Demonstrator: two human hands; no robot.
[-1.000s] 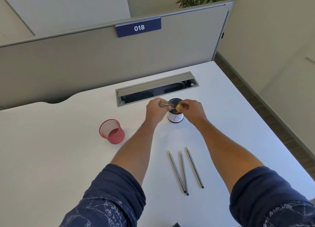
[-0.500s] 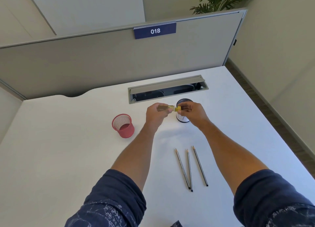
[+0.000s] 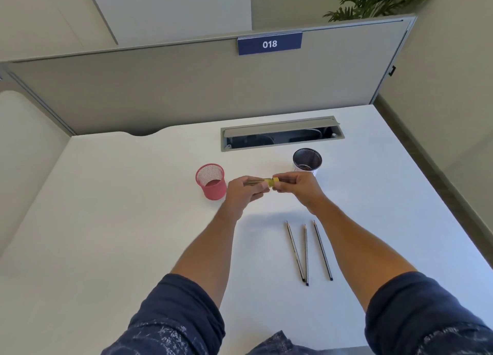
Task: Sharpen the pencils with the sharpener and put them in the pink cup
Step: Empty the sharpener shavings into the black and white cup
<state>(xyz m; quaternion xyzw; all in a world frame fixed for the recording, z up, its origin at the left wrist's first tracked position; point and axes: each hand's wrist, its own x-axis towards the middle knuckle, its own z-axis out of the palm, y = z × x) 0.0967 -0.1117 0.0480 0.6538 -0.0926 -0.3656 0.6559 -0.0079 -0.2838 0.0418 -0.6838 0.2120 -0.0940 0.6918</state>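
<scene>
The pink cup (image 3: 211,181) stood left of centre on the table (image 3: 112,221), and no pencil showed inside it, so nothing looked delivered yet. Just right of it, the left hand (image 3: 244,192) gripped a pencil (image 3: 254,181), fingers curled round it, its tip in the yellow sharpener (image 3: 274,181) pinched by the right hand (image 3: 298,188); this first pencil seemed mid-sharpening. A dark cup (image 3: 307,160) stood behind the right hand. Three pencils (image 3: 306,253) lay lower right of centre, untouched and left to do. Compared with a second earlier, both hands had drifted away from above the dark cup toward the pink cup, and the view had swung leftward.
</scene>
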